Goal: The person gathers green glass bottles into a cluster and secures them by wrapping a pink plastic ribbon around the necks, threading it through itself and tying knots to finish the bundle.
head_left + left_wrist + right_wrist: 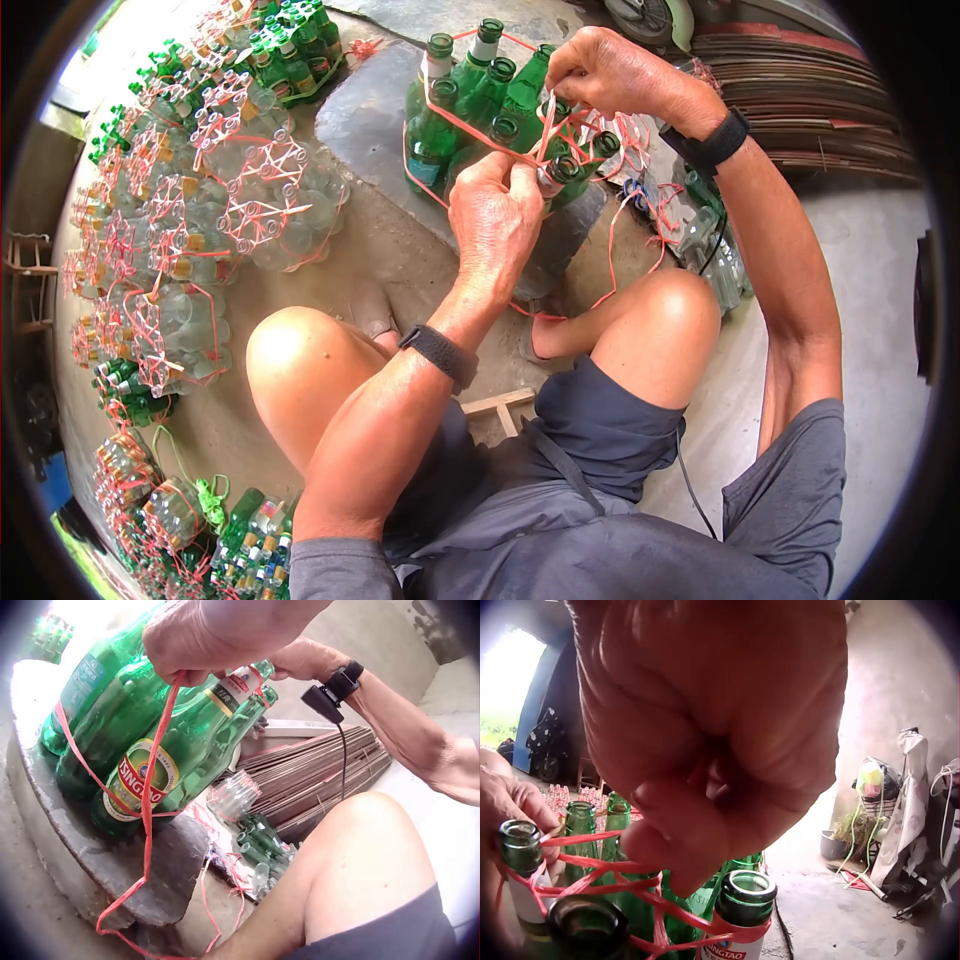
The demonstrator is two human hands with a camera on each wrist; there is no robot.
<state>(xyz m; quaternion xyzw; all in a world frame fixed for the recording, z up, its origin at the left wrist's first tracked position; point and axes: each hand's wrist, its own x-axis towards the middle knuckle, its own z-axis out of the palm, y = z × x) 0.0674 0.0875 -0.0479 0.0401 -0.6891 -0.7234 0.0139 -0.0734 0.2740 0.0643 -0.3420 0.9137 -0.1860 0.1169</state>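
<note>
A cluster of green glass beer bottles stands upright on a dark slab, with red plastic twine looped around and between the necks. My left hand is at the near side of the cluster and grips the twine between thumb and fingers. From that hand a loose strand hangs past a bottle with a yellow and red label. Above the right-hand bottles, my right hand has its fingers curled and pinches a taut strand. Close below it in the right wrist view is an open bottle mouth.
Many tied bundles of clear bottles fill the floor to the left, with green ones behind. Loose bottles lie to the right of the slab. A stack of thin brownish sheets is at the back right. Twine trails near the feet.
</note>
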